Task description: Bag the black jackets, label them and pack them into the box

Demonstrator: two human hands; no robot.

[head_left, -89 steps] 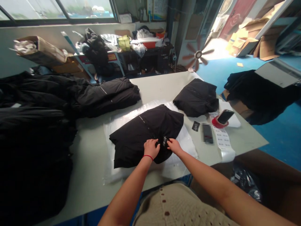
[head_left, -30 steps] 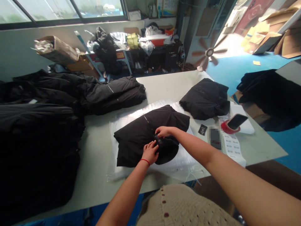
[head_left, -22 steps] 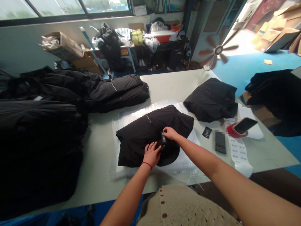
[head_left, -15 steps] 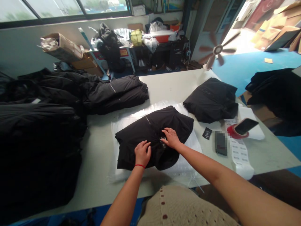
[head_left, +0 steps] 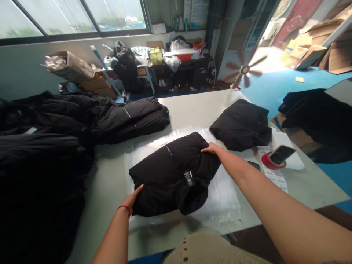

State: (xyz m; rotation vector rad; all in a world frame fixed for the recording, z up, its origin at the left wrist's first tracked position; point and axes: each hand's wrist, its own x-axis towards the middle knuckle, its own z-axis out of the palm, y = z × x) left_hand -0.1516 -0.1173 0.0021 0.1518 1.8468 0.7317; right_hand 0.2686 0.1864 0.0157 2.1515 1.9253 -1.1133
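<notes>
A folded black jacket (head_left: 170, 172) lies on a stack of clear plastic bags (head_left: 222, 190) on the grey table (head_left: 192, 106). A small black tag (head_left: 188, 178) hangs on its front. My left hand (head_left: 133, 198) presses flat against the jacket's near left corner, fingers straight and partly under the fabric. Reaching across, my right hand (head_left: 210, 148) rests with fingers stretched on the jacket's far right edge. Neither hand closes round anything.
A second folded black jacket (head_left: 240, 124) sits at the right. A pile of black jackets (head_left: 82, 117) covers the left of the table. A phone on a red tape roll (head_left: 276, 156) and a label strip (head_left: 275, 176) lie right. A fan (head_left: 243, 69) spins on the floor beyond.
Both hands have left the tag at the jacket's middle and spread apart: the left to the near left corner, the right to the far right edge. The tag now lies uncovered.
</notes>
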